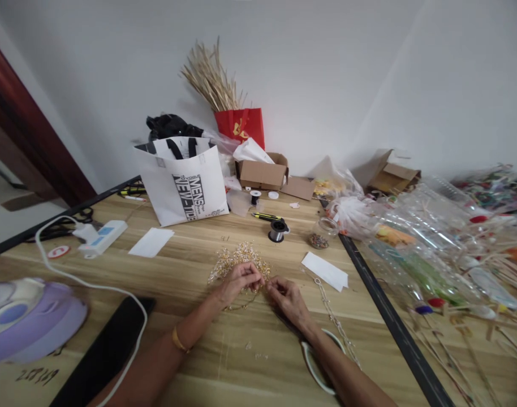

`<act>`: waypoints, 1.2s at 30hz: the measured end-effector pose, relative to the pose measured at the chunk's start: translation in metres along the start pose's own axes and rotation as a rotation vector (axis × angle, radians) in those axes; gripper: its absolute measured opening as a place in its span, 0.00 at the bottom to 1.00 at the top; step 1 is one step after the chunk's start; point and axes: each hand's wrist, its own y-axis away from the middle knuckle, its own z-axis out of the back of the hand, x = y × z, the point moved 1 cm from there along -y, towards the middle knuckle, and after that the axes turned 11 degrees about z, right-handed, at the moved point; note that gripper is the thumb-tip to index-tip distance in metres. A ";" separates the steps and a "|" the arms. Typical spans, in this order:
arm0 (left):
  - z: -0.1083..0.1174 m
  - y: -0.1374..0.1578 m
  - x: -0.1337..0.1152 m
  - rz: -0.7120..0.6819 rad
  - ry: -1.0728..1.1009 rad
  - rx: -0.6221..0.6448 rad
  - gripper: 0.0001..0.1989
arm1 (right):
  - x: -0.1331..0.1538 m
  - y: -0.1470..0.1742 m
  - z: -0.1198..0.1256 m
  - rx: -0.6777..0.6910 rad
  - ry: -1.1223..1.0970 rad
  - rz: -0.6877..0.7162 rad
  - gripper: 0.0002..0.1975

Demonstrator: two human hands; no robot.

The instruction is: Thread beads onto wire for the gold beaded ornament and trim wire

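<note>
Working close together, not visibly touching, a person's left hand [244, 276] and right hand [289, 298] curl their fingers at the near side of a beaded cluster [241, 253] on the table [207, 362]; whether either is clamped on the thin strand [244, 307] cannot be told. Tangling could follow a hasty pull, and a knock could tip the bead jar [320, 238] at far right. The left hand hides part of the cluster, the right forearm [339, 362] covers some of a white-rimmed object [310, 364], and a purple appliance [42, 322] at left is cut off
</note>
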 end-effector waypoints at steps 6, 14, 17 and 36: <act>-0.002 0.000 -0.004 -0.001 -0.134 -0.027 0.11 | 0.002 0.002 0.001 0.009 0.105 0.049 0.11; 0.007 -0.004 0.003 0.006 -0.191 -0.035 0.12 | -0.002 0.003 0.002 -0.007 0.143 0.067 0.11; 0.009 -0.005 0.006 0.002 -0.209 -0.024 0.12 | -0.003 0.003 0.002 -0.011 0.141 0.073 0.12; 0.010 -0.005 0.003 -0.036 -0.212 -0.110 0.15 | 0.001 0.001 0.003 -0.097 0.068 0.037 0.13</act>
